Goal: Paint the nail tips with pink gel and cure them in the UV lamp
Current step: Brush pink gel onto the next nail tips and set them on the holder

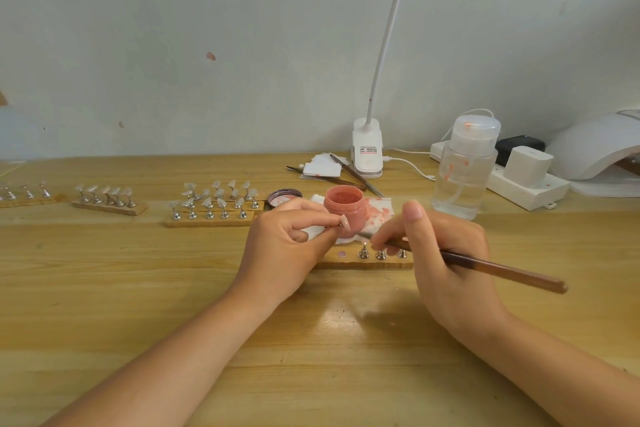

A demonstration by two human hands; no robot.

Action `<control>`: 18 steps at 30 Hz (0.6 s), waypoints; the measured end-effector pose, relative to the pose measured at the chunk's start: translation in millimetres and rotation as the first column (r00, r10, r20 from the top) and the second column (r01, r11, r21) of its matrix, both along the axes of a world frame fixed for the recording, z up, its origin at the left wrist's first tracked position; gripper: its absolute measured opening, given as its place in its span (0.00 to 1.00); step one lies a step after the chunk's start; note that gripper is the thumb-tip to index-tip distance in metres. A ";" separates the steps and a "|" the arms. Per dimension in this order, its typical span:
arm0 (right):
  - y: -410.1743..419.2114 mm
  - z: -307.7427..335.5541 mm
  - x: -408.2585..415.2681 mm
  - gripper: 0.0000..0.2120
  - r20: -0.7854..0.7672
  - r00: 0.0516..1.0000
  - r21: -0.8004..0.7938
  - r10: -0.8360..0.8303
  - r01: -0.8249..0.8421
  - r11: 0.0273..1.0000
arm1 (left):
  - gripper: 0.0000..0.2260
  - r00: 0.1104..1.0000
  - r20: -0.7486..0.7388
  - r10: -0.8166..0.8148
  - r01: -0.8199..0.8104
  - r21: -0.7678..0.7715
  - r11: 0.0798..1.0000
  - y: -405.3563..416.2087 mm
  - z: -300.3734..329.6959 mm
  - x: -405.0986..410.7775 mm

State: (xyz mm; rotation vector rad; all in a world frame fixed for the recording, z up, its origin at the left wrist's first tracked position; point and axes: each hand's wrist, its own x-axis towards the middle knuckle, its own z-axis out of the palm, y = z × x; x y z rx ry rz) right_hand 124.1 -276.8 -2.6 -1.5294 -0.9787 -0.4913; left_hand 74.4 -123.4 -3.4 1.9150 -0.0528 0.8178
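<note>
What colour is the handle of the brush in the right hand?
Dark reddish brown; the head view shows the brush held by the right hand.

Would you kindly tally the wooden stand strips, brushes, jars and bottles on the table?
Wooden strips: 5 (far left, second, two stacked, near one)
Brushes: 3 (one held, two lying)
Jars: 1
Bottles: 1
Total: 10

Gel jar (344,210) on tissue (375,210) at surface (138,288) centre, lid (284,197) left, bottle (464,170) right, UV lamp (595,146) far right, holder strip (367,258) in front.
</note>
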 end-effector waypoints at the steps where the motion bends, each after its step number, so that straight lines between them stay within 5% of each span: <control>1: 0.6 0.6 -0.2 0.21 0.019 1.000 -0.012 -0.013 0.013 1.000 | 0.13 1.000 -0.004 -0.003 0.003 -0.004 1.000 0.5 -0.5 -0.1; 18: 1.9 2.8 -2.5 0.19 -0.077 0.997 0.026 0.032 -0.030 0.999 | 0.04 0.999 0.013 -0.050 0.050 -0.013 0.999 1.6 -0.5 -0.8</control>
